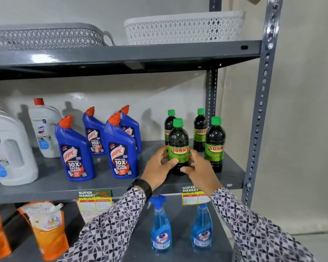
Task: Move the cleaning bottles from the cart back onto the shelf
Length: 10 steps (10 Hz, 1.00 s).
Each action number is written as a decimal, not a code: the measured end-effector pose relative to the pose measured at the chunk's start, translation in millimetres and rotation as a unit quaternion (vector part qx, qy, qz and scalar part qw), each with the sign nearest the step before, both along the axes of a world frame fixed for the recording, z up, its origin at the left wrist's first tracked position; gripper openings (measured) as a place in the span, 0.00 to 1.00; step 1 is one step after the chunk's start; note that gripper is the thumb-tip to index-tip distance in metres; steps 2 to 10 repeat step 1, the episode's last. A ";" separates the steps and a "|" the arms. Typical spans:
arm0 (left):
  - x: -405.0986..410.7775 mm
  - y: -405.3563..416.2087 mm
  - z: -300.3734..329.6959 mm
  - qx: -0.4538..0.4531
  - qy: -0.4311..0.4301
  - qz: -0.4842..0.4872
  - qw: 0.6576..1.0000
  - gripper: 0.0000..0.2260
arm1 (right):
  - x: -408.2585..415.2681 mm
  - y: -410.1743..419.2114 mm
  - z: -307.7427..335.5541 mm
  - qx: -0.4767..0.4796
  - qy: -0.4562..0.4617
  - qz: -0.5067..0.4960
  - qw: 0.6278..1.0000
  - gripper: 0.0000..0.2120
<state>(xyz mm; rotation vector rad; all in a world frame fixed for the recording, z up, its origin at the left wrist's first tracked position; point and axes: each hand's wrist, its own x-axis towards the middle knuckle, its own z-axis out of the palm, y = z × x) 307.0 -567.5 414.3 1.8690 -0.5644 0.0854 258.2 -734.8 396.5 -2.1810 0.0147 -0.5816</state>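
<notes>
A dark Sunny bottle [178, 140] with a green cap and green label stands on the middle shelf [102, 188] of a grey metal rack. My left hand [158, 167] wraps its left side and my right hand [199, 170] its right side, both gripping its lower half. Three more Sunny bottles stand around it: one behind left [169, 122], one behind right [200, 129], one at the right [215, 144]. Several blue Harpic bottles [75, 150] with red caps stand to the left. The cart is out of view.
Two white jugs [8, 148] with red caps stand at the far left. Grey [44, 37] and white [184, 28] baskets sit on the top shelf. Below, two blue Colin spray bottles [160, 225] and orange refill pouches [44, 227] stand. The rack's upright post [259, 110] is at the right.
</notes>
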 end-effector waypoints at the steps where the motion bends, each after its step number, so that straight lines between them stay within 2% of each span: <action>1: -16.7 8.0 -5.3 0.003 -0.014 -0.003 1.000 0.30 | -15.3 8.5 -3.2 -0.017 -0.015 0.006 1.000 0.37; 10: -16.7 8.0 -5.3 0.003 -0.014 -0.003 1.000 0.30 | -15.3 8.5 -3.2 -0.017 -0.015 0.006 1.000 0.37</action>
